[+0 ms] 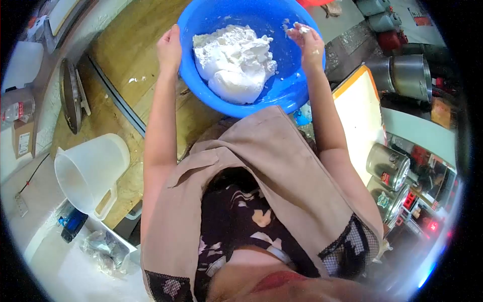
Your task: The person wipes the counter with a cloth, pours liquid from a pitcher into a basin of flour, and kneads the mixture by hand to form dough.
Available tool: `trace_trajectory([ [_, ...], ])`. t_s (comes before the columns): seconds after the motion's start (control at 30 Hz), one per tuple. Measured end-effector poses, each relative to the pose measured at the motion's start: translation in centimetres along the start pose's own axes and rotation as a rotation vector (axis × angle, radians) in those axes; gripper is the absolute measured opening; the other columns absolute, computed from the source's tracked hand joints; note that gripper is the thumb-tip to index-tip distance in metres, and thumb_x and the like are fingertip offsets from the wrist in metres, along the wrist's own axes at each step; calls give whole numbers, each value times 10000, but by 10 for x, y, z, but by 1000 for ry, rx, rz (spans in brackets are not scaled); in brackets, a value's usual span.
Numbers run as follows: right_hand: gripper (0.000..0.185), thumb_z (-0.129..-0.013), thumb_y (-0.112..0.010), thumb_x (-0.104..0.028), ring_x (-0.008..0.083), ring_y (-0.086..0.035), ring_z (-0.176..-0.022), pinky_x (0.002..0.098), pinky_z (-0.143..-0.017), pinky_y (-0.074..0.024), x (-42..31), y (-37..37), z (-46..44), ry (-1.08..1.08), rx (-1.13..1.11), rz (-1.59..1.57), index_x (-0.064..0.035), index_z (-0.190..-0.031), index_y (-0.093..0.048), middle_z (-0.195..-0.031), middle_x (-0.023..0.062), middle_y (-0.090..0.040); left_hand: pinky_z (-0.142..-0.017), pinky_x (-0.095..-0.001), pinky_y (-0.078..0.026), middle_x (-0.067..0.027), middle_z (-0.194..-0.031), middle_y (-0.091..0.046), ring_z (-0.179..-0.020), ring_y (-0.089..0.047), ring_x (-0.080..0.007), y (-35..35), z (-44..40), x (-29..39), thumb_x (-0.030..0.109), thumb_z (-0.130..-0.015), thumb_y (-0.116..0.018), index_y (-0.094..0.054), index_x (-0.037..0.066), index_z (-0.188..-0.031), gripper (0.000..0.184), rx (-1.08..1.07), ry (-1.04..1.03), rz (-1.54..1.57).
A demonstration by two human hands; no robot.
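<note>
A large blue basin (292, 95) stands in front of me, holding a big lumpy mass of white dough (236, 65), smoother toward its near side. My left hand (170, 48) is closed around the basin's left rim, its thumb on top. Over the right side of the basin is my right hand (308, 44), with bent, slightly spread fingers and white bits stuck to them. It appears to hold nothing and is apart from the dough. White smears and crumbs cling to the basin's inner wall beside it.
The basin is on a worn wooden table (136, 45). A translucent plastic jug (90, 168) lies at the left, near a round dark lid (70, 95). To the right are an orange-edged board (358, 110), metal pots (410, 75) and tins (387, 163).
</note>
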State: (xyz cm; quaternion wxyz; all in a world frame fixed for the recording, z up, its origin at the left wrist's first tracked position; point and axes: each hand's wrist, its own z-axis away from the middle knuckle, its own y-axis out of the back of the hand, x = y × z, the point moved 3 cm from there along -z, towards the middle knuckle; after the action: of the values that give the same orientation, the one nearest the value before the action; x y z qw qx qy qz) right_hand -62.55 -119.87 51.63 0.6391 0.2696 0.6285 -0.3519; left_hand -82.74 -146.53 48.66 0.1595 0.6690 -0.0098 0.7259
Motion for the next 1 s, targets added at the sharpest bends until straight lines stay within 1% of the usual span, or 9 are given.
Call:
trace_trajectory([
  [0.13, 205, -807, -506, -163, 200, -592, -752, 326, -720, -473, 35, 17, -17, -391, 44, -434, 8, -903, -566, -765, 95, -605, -609, -246, -416, -34, -726, -605, -655, -510, -94, 2, -1, -3, 349, -852, -498, -621, -25, -909, 398, 8, -4, -13],
  [0.47, 212, -813, -515, -163, 177, -590, -677, 295, -673, -480, 21, 6, -5, -221, -127, -198, 19, -915, -558, -723, 84, -596, -607, -255, -420, -40, -712, -604, -650, -512, -104, 2, -5, -10, 364, -854, -493, -625, -35, -874, 421, -8, 11, 11],
  [0.57, 241, -809, -530, -191, 150, -589, -682, 270, -656, -471, 24, 4, -6, -82, -132, 132, 28, -900, -573, -732, 87, -605, -625, -272, -426, -77, -751, -621, -672, -535, -128, 5, -3, -10, 369, -852, -491, -617, -32, -903, 423, 5, 23, -16],
  [0.7, 230, -779, -570, -213, 155, -573, -677, 267, -644, -447, 23, -2, -1, 211, -205, 728, -2, -865, -603, -751, 70, -617, -752, -339, -407, -172, -963, -536, -885, -511, -257, 23, 20, -6, 263, -832, -492, -510, -11, -1086, 374, 292, -404, -369],
  [0.77, 205, -786, -565, -175, 135, -556, -735, 274, -675, -442, 29, -9, 1, 253, -328, 723, -12, -906, -595, -816, 76, -619, -806, -378, -392, -175, -1002, -480, -906, -472, -307, 45, 74, 14, 219, -810, -522, -500, 7, -1070, 337, 231, -390, -312],
  [0.8, 189, -792, -559, -130, 123, -551, -776, 257, -703, -435, 25, -17, 8, 193, -391, 632, -6, -931, -587, -853, 69, -613, -815, -366, -393, -168, -992, -479, -911, -471, -302, 63, 99, 13, 168, -784, -563, -510, 20, -1067, 324, 289, -560, -417],
  [0.83, 197, -791, -553, -92, 132, -555, -813, 246, -731, -432, 25, -22, 9, 186, -426, 634, -1, -964, -580, -885, 63, -607, -711, -280, -411, -107, -981, -487, -810, -475, -194, 85, 121, 12, 83, -732, -609, -512, 31, -1086, 371, 368, -543, -505],
  [0.87, 226, -794, -547, -63, 139, -554, -850, 251, -754, -431, 33, -23, 3, 244, -456, 606, 2, -1009, -566, -923, 73, -599, -837, -338, -384, -147, -998, -482, -973, -446, -289, 111, 146, 19, 74, -731, -609, -523, 52, -1076, 356, 405, -528, -438],
  [1.0, 284, -825, -536, -79, 149, -546, -885, 268, -782, -437, -37, -66, 14, 323, -656, 395, 23, -1089, -521, -978, 92, -578, -880, -383, -324, -128, -1041, -470, -1013, -411, -276, 219, 235, 39, 60, -757, -586, -505, 1, -1062, 321, 1029, -554, -1045],
])
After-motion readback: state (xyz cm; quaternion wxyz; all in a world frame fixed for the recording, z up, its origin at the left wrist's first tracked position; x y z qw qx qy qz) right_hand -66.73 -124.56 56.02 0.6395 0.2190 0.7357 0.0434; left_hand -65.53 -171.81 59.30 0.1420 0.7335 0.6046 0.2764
